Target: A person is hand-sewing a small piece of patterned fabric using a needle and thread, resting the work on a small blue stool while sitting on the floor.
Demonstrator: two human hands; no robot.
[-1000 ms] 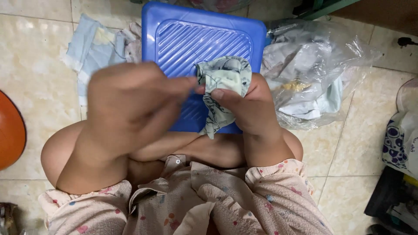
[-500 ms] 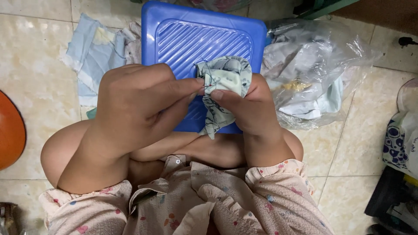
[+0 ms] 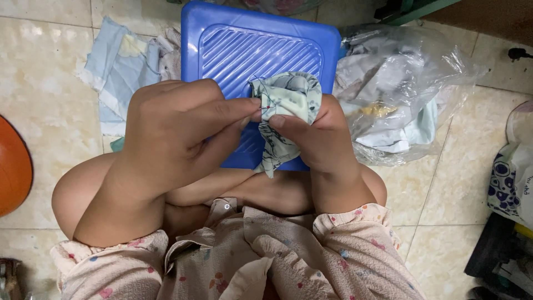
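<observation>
Nearest to me are my floral sleeves (image 3: 311, 250) and my bare knees, with my forearms rising from them toward the work. My left hand (image 3: 177, 133) sits left of centre, its fingers (image 3: 222, 108) pressed together and extended rightward, the tips pinched at the left edge of the small printed fabric piece (image 3: 286, 105); whatever they grip there is too fine to identify, though a tiny red spot shows at the contact point. My right hand (image 3: 322, 139) is just right of centre, thumb and fingers closed around the fabric piece, which is bunched at the top and hangs down in a narrow tail between both hands. The fabric is held above the blue ribbed plastic lid (image 3: 255, 50), which lies on the tiled floor (image 3: 50, 83) beyond my knees. To the far left of the lid lie light blue cloth scraps (image 3: 119, 61). To its right sits a clear plastic bag (image 3: 400, 83) holding pale cloth. An orange curved object (image 3: 12, 166) shows at the left edge.
</observation>
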